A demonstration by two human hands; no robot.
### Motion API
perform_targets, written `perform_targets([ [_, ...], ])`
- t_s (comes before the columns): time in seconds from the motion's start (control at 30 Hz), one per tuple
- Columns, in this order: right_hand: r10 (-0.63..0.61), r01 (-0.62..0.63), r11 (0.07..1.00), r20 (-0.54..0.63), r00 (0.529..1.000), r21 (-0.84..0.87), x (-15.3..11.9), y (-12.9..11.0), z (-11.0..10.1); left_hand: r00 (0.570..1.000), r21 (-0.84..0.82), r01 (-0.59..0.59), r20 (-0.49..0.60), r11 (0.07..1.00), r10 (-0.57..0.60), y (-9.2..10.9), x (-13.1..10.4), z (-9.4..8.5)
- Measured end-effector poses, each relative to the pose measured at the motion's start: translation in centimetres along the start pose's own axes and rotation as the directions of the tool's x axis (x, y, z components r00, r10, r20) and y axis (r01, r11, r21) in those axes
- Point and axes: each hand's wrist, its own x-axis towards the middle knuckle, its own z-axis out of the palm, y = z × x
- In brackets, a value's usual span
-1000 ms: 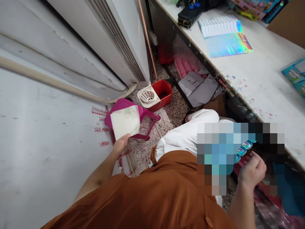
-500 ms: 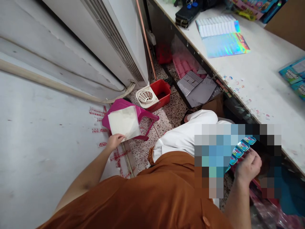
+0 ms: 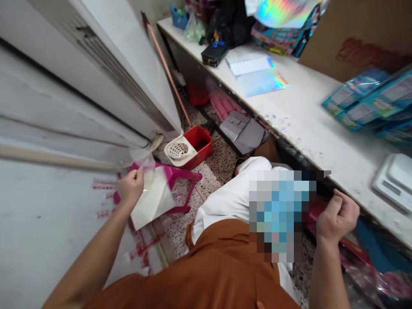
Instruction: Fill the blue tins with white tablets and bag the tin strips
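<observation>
My left hand (image 3: 131, 185) is closed in a pinch on the edge of a clear plastic bag (image 3: 146, 160), lifted from a stack of clear bags or sheets (image 3: 154, 199). The stack lies on a magenta plastic stool (image 3: 185, 175) beside the wall. At the right, below the table edge, my right hand (image 3: 337, 216) is curled closed. Blue colour shows in a pixelated patch to its left, over my lap. Whatever is in the right hand's fingers cannot be made out.
A red mop bucket (image 3: 202, 148) stands on the speckled floor beyond the stool. On the white table (image 3: 309, 128) are shiny holographic sheets (image 3: 260, 79), blue packets (image 3: 363, 105), a white scale (image 3: 397, 182) and a black pouch (image 3: 215, 54). Grey sheets (image 3: 246, 133) lie beneath.
My left hand has moved from the stack's near edge to its left side, raising a clear bag. The view has shifted, showing more tabletop. The blue strip beside my right hand is no longer clearly visible.
</observation>
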Motion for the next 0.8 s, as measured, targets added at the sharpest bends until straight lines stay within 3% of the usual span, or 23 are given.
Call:
perform_targets([
  [0.07, -0.205, 0.205, 0.979, -0.062, 0.977, -0.005, 1.3, -2.6, -0.7, 0.983, -0.139, -0.183, -0.054, 0.973, 0.177, 6.9, 1.9, -2.8],
  [0.1, -0.332, 0.333, 0.943, -0.054, 0.942, 0.012, 1.8, -4.1, -0.9, 0.965, -0.211, -0.262, -0.065, 0.942, 0.254, 10.8, 2.3, -4.3],
  [0.13, -0.464, 0.464, 0.885, -0.026, 0.886, 0.045, 2.3, -5.6, -1.0, 0.932, -0.268, -0.360, -0.051, 0.894, 0.360, 14.7, 2.3, -5.7],
  [0.2, -0.723, 0.712, 0.690, 0.061, 0.689, 0.130, 3.0, -8.9, -0.8, 0.843, -0.336, -0.513, -0.023, 0.790, 0.538, 22.0, 1.3, -8.1],
  [0.27, -0.883, 0.866, 0.465, 0.171, 0.438, 0.183, 3.6, -11.7, -0.3, 0.677, -0.393, -0.675, 0.008, 0.625, 0.736, 28.0, -0.6, -9.9],
  [0.3, -0.913, 0.908, 0.380, 0.228, 0.338, 0.176, 4.0, -12.8, 0.1, 0.571, -0.419, -0.744, 0.004, 0.520, 0.821, 30.4, -1.5, -10.4],
  [0.33, -0.922, 0.936, 0.320, 0.278, 0.271, 0.149, 4.4, -13.6, 0.4, 0.462, -0.445, -0.796, -0.010, 0.410, 0.887, 32.4, -2.4, -10.9],
  [0.37, -0.921, 0.954, 0.281, 0.312, 0.236, 0.109, 4.8, -14.0, 0.6, 0.374, -0.463, -0.827, -0.029, 0.319, 0.927, 34.0, -3.0, -11.2],
  [0.4, -0.916, 0.964, 0.260, 0.331, 0.228, 0.056, 5.3, -14.0, 0.7, 0.310, -0.478, -0.841, -0.045, 0.252, 0.950, 35.4, -3.5, -11.4],
  [0.43, -0.910, 0.968, 0.252, 0.339, 0.239, -0.005, 5.8, -13.8, 0.7, 0.272, -0.494, -0.843, -0.050, 0.213, 0.961, 36.5, -3.8, -11.6],
  [0.57, -0.890, 0.938, 0.275, 0.313, 0.331, -0.210, 7.5, -11.1, -0.2, 0.203, -0.641, -0.745, 0.043, 0.182, 0.978, 39.0, -4.1, -12.6],
  [0.7, -0.856, 0.888, 0.355, 0.278, 0.435, -0.293, 8.4, -8.2, -1.0, 0.029, -0.824, -0.553, 0.130, 0.124, 0.991, 40.3, -3.8, -12.5],
  [0.73, -0.850, 0.877, 0.370, 0.268, 0.453, -0.307, 8.4, -7.6, -1.1, 0.026, -0.836, -0.533, 0.142, 0.134, 0.990, 40.7, -3.6, -12.2],
  [0.8, -0.856, 0.871, 0.368, 0.247, 0.454, -0.327, 8.2, -6.8, -1.4, 0.102, -0.810, -0.566, 0.116, 0.154, 0.988, 41.6, -2.9, -11.5],
])
